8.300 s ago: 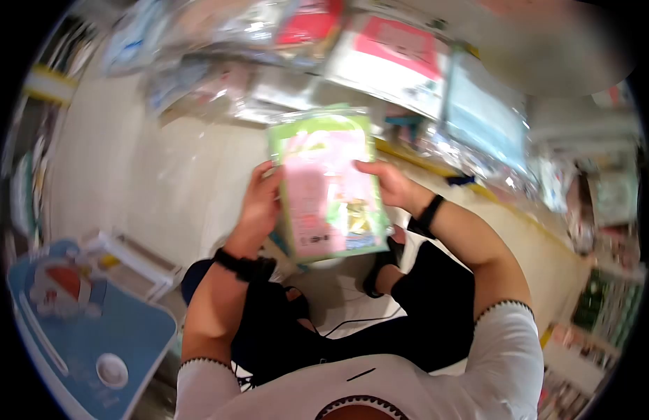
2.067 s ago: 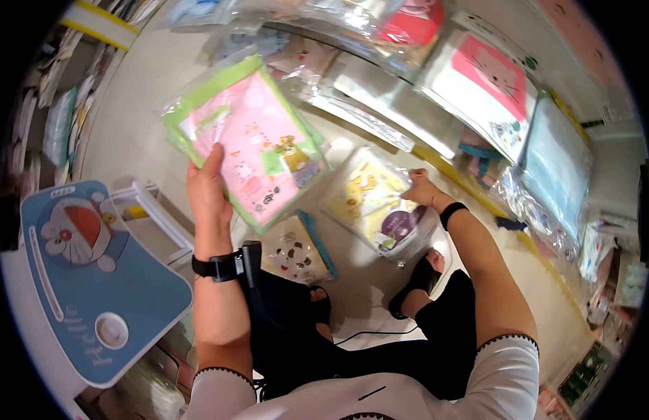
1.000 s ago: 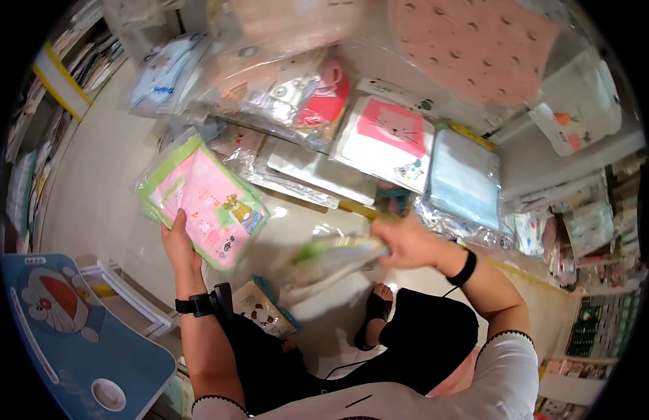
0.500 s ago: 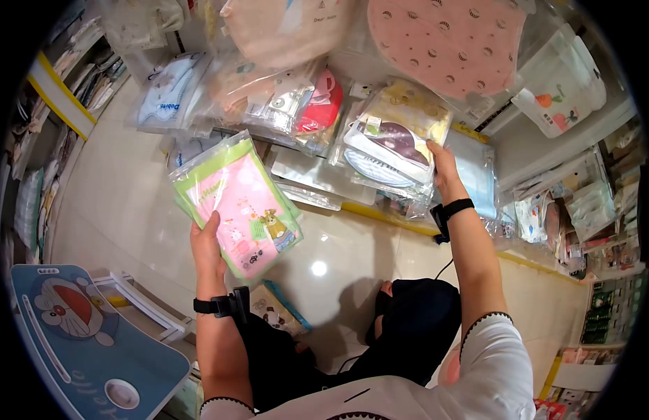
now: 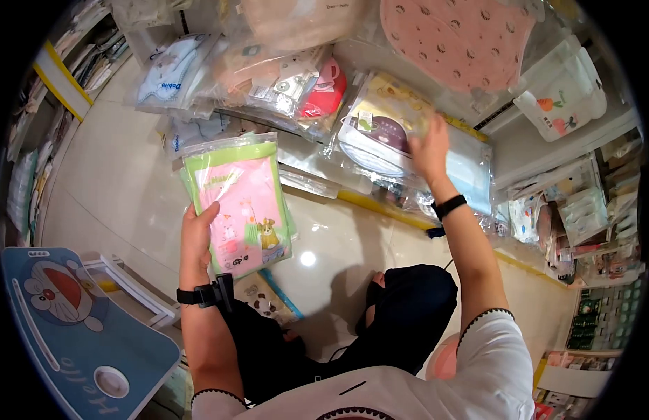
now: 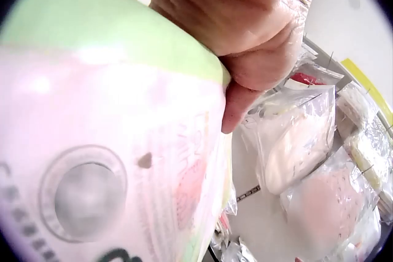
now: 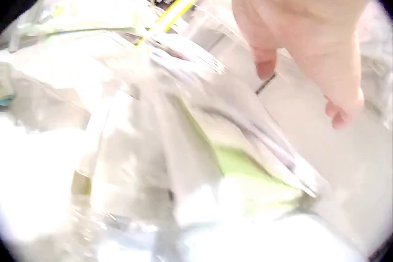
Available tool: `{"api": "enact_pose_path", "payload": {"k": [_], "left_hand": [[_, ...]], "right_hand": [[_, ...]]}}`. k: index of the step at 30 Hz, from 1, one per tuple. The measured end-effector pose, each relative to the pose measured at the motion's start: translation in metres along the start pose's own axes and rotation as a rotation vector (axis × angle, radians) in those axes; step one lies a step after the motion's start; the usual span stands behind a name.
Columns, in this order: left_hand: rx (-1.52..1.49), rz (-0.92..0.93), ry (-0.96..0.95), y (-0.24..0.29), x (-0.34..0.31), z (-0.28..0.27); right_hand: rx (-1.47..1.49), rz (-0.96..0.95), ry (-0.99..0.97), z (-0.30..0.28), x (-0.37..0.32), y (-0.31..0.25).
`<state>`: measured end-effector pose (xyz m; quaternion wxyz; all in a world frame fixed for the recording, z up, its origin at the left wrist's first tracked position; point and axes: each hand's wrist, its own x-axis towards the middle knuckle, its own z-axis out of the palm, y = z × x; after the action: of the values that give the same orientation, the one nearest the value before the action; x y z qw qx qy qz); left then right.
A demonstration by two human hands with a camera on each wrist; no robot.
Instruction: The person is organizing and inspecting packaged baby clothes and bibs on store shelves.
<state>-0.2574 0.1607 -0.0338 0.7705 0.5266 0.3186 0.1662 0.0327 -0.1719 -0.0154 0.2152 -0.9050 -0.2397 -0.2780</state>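
My left hand (image 5: 197, 241) grips the lower left side of a pink and green plastic-wrapped pack (image 5: 244, 210), thumb on its front; another green-edged pack shows behind it. In the left wrist view the pack (image 6: 123, 121) fills the left half, and the left hand (image 6: 245, 22) holds its edge. My right hand (image 5: 431, 150), slightly blurred, is over the right side of a yellow and purple bagged pack (image 5: 384, 129) on the shelf. In the right wrist view the right hand (image 7: 301, 41) has its fingers apart, holding nothing, above blurred clear packs (image 7: 233, 151).
Bagged goods (image 5: 275, 84) lie left on the shelf, a light blue pack (image 5: 471, 168) to the right. Pink bibs (image 5: 457, 42) hang above. A panda pack (image 5: 265, 297) lies on the floor near the feet; a blue cartoon table (image 5: 79, 329) stands at the left.
The right hand carried the yellow and purple pack up onto the shelf, over the pink cat-face pack, and has let go. The left hand's pack has turned more upright.
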Motion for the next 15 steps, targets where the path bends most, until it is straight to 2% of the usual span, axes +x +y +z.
{"api": "enact_pose_path", "payload": {"k": [1,2,4,7,10,14,15], "left_hand": [[0.005,-0.013,-0.011,0.001,0.0,0.0],[0.015,-0.032,-0.025,0.001,-0.001,0.001],[0.006,-0.04,-0.055,-0.002,-0.001,0.005],[-0.016,0.001,-0.06,-0.008,0.007,0.005],[-0.019,-0.005,-0.056,-0.006,0.006,0.006],[0.03,-0.051,-0.093,-0.008,0.006,0.011],[0.034,-0.068,-0.094,-0.01,0.006,0.013]], "right_hand": [[0.034,-0.129,-0.126,-0.009,-0.005,-0.025],[-0.066,-0.27,-0.184,-0.012,-0.014,-0.038],[-0.09,-0.397,-0.293,-0.008,-0.022,-0.053],[-0.185,-0.371,-0.289,0.003,-0.011,-0.045],[0.052,-0.22,-0.278,0.0,0.0,-0.042],[0.078,0.081,-0.151,-0.009,0.015,-0.025],[0.133,0.155,-0.179,-0.014,0.019,-0.024]]}}
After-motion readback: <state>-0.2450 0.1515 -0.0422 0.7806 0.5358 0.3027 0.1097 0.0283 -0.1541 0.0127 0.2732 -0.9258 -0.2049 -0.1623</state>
